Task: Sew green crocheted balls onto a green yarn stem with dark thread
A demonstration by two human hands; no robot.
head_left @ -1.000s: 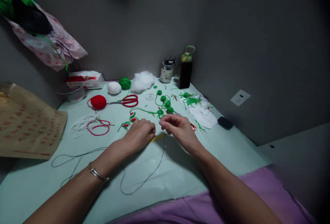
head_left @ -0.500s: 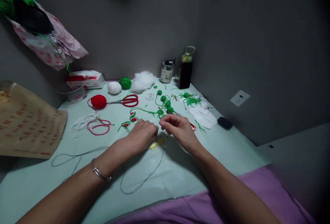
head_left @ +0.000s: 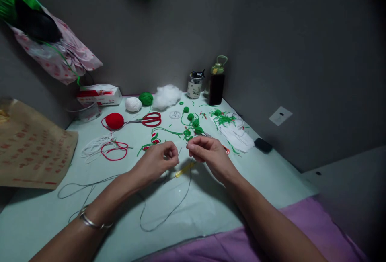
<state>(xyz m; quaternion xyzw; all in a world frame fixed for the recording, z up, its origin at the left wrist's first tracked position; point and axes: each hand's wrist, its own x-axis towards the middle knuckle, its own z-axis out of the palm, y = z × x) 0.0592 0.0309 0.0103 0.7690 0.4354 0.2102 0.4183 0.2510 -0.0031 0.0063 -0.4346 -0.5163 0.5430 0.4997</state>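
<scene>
Fingers of the left hand (head_left: 159,158) are curled in, thumb and forefinger tips brought together, with a thin grey strand (head_left: 180,151) jutting up from them toward the other hand. The right hand (head_left: 208,155), just beside but not touching, has its thumb and forefinger pinched together, and a dark cord (head_left: 147,230) drops from beneath it, swings in a wide loop across the counter (head_left: 274,177) and passes under the left forearm to more loose loops at the left. Whether strand and cord are one piece cannot be told. Below the gap between the hands lies a yellow-handled tool (head_left: 183,170). Beyond the hands, small green yarn balls (head_left: 196,123) trail their tails, with red, white and green crocheted pieces (head_left: 155,141) near the left knuckles and an orange-handled tool (head_left: 226,149), partly hidden, behind the right hand. Farther left are red-handled scissors (head_left: 152,119), a red yarn ball (head_left: 115,121), red yarn loops (head_left: 115,158) and a white yarn coil (head_left: 93,146). White stuffing (head_left: 167,97) sits at the back, between a green ball (head_left: 146,99) and a jar (head_left: 194,88); green clippings (head_left: 224,119) lie on white paper (head_left: 239,138) at the right.
</scene>
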